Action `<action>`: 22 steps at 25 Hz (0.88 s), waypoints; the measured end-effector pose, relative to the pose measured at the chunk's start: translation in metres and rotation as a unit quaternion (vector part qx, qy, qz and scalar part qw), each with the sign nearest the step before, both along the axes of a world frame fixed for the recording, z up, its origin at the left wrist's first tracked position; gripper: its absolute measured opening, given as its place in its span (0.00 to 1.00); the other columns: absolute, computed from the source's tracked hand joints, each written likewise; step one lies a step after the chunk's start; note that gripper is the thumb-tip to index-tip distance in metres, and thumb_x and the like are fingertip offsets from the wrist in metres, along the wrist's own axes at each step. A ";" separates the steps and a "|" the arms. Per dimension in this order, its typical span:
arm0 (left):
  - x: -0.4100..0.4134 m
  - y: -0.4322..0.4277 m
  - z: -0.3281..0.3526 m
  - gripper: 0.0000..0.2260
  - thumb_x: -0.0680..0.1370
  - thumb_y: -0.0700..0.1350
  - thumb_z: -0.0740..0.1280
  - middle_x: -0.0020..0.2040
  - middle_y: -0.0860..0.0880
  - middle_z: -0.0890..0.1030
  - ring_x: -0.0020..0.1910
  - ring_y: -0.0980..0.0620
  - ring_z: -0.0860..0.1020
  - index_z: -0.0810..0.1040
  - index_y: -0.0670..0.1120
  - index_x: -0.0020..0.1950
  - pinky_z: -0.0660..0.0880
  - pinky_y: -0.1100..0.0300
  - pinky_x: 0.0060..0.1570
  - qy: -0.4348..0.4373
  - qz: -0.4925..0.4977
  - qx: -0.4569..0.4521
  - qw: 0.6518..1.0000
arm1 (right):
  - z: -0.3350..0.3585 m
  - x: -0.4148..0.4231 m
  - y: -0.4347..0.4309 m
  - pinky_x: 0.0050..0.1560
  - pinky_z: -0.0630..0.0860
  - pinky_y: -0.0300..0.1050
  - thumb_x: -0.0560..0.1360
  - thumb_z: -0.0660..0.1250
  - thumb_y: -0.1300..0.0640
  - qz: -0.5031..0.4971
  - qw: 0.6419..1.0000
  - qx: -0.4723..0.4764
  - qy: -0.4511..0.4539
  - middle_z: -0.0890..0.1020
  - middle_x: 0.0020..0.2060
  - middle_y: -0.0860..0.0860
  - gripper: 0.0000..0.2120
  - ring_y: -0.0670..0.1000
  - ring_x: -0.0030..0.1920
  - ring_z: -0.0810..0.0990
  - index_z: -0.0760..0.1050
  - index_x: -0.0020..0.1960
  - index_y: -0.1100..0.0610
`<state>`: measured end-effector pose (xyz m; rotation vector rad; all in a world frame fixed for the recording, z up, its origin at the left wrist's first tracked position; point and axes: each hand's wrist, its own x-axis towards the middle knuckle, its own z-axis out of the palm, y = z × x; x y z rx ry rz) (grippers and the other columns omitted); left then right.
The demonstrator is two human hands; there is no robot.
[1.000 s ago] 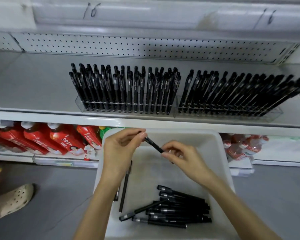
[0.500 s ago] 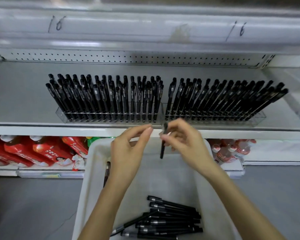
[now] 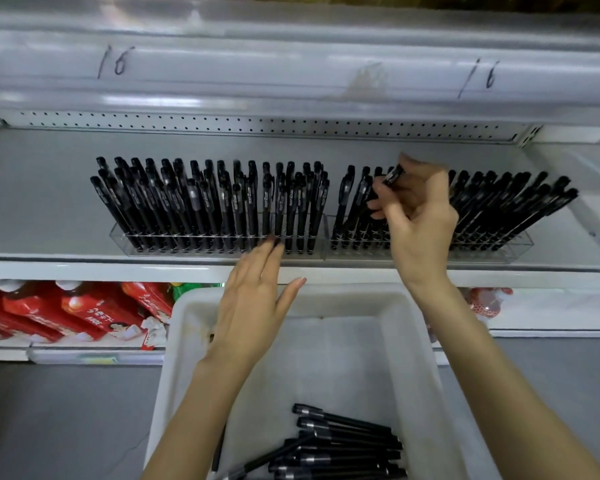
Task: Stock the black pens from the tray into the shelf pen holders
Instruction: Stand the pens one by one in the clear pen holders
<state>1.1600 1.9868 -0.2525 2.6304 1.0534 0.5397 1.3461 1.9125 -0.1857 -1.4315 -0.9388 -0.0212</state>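
My right hand pinches a black pen and holds it over the left part of the right clear pen holder, among the upright pens there. With straight fingers, my left hand reaches to the front of the left clear pen holder, fingertips touching its right end. Both holders stand on the white shelf and are full of black pens. Below, the white tray holds several loose black pens at its near end.
Red packaged bottles lie on the lower shelf to the left, with more bottles at the right. The upper shelf rail overhangs the pen row. Grey floor lies beside the tray.
My right hand has risen from above the tray to the right holder with the pen. My left hand let go of the pen and moved up to the left holder's front.
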 end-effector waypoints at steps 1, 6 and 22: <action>0.000 0.000 0.000 0.30 0.78 0.61 0.49 0.70 0.45 0.69 0.68 0.47 0.67 0.68 0.42 0.70 0.57 0.55 0.68 0.000 0.000 0.002 1.000 | -0.004 0.001 0.001 0.43 0.81 0.50 0.75 0.67 0.63 -0.002 1.000 -0.018 -0.012 0.77 0.42 0.42 0.17 0.46 0.37 0.81 0.68 0.56 0.45; -0.001 0.000 0.000 0.31 0.78 0.62 0.47 0.71 0.46 0.68 0.69 0.49 0.66 0.67 0.44 0.71 0.52 0.55 0.69 -0.001 -0.001 -0.004 1.000 | -0.014 0.005 0.005 0.44 0.81 0.49 0.74 0.69 0.65 0.010 0.992 -0.094 -0.085 0.77 0.41 0.39 0.13 0.48 0.38 0.82 0.74 0.57 0.58; -0.014 -0.002 0.014 0.30 0.77 0.63 0.51 0.75 0.54 0.60 0.73 0.57 0.57 0.61 0.48 0.75 0.52 0.63 0.69 -0.093 -0.017 -0.104 0.990 | 0.004 0.000 0.006 0.42 0.81 0.45 0.72 0.72 0.60 -0.040 0.984 -0.137 -0.108 0.80 0.42 0.50 0.13 0.46 0.37 0.79 0.79 0.57 0.56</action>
